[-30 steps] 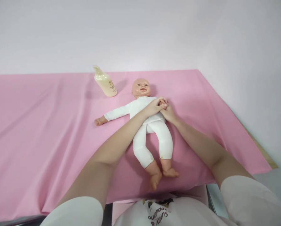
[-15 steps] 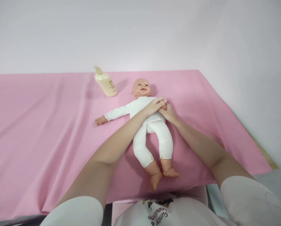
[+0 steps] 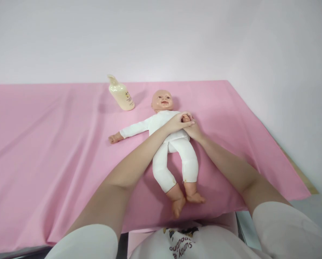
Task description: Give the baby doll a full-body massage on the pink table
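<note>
A baby doll [image 3: 164, 126] with a white cloth body lies on its back, head toward the wall and feet toward me. My left hand [image 3: 179, 121] reaches across its chest, fingers and thumb curled around the doll's hand [image 3: 186, 118] on the right side. My right hand [image 3: 194, 130] is closed at the same spot from below and the right, gripping the doll's hand or wrist; its fingers are mostly hidden behind my left hand. The doll's other arm [image 3: 135, 128] stretches out to the left on the cloth.
A cream-coloured pump bottle [image 3: 122, 97] stands behind and left of the doll. Pink cloth [image 3: 69, 144] covers the table, with creases at the left. A pale wall [image 3: 161, 39] rises behind. A wooden edge [image 3: 301, 171] shows at the right.
My left fingers and thumb have shifted around the doll's hand, so more of its fingers show between them. The doll's body and the bottle have stayed in place.
</note>
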Available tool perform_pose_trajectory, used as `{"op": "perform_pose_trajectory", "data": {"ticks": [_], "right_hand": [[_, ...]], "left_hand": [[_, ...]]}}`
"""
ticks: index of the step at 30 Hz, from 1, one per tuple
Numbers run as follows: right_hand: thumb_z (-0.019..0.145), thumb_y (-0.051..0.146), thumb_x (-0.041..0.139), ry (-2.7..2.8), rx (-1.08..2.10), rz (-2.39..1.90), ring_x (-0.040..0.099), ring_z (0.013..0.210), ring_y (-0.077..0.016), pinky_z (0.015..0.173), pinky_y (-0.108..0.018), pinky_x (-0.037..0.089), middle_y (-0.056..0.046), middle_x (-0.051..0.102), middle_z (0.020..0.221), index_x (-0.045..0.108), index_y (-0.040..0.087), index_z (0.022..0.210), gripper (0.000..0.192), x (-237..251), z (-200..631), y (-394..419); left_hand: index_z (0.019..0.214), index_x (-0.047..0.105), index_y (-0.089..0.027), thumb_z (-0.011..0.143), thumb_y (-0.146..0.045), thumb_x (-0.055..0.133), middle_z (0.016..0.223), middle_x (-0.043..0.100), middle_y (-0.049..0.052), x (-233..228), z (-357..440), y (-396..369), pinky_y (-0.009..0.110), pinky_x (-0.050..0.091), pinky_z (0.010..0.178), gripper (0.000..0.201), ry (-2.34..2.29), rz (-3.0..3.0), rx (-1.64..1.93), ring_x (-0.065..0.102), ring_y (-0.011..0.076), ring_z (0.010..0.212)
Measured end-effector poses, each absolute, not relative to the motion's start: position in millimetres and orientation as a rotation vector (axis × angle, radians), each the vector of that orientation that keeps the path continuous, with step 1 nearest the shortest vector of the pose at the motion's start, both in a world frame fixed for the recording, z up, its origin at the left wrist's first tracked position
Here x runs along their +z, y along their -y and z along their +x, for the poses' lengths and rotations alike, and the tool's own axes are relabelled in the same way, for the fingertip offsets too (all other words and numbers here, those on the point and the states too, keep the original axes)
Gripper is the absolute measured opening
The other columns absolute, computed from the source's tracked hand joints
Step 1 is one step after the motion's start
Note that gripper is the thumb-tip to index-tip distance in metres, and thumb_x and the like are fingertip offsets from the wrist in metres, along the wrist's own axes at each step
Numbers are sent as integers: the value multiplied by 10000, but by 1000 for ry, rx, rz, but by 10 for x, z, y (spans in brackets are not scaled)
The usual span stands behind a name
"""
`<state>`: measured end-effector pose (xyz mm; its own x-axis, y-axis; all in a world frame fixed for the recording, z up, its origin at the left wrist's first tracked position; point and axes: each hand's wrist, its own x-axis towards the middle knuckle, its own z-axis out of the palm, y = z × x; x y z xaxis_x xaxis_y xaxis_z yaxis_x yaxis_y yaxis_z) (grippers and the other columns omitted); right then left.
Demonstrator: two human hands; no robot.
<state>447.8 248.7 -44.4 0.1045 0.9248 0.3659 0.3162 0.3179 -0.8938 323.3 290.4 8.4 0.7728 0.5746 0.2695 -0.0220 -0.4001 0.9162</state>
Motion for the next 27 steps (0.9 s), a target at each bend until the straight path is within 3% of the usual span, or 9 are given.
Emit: {"op": "perform_pose_trajectory", "data": {"ticks": [7, 12, 17, 21, 27], "right_hand": [[855, 379, 594, 1428, 705, -1174, 694, 1078, -239, 1021, -427, 556, -72, 742, 1070, 678, 213, 1018, 248, -436, 4500, -2458], [840, 414, 616, 1380, 701, -1203, 687, 1093, -259, 1027, -438, 555, -90, 731, 1066, 664, 199, 990, 267, -396, 4481, -2425], [826, 400, 626, 1405, 731, -1180, 706, 1067, -254, 998, -430, 571, -90, 746, 1082, 669, 194, 1034, 296, -393, 4473, -2425], [798, 357, 649, 1447, 680, -1231, 720, 989, -244, 915, -404, 596, -53, 750, 967, 671, 221, 920, 184, -431, 4480, -2470], [823, 332, 647, 1463, 643, -1232, 715, 991, -246, 924, -394, 593, -63, 750, 974, 679, 202, 944, 180, -494, 4472, -2529]], "left_hand": [[891, 594, -179, 817, -626, 675, 857, 660, 43, 29, 3240, -2970, 351, 501, 878, 460, -399, 1932, 725, 625, 206, 879], [781, 584, -190, 917, -764, 404, 786, 643, 60, 18, 3252, -2978, 376, 512, 894, 617, -340, 1922, 767, 621, 211, 835], [795, 585, -186, 843, -667, 601, 776, 639, 36, 48, 3248, -2953, 357, 506, 865, 483, -415, 1887, 728, 616, 201, 835], [851, 591, -180, 712, -474, 773, 909, 674, 38, 86, 3234, -2921, 361, 487, 918, 373, -445, 1901, 690, 626, 204, 912], [850, 592, -180, 653, -370, 812, 919, 670, 34, 75, 3237, -2917, 382, 495, 940, 351, -441, 1910, 689, 636, 214, 934]]}}
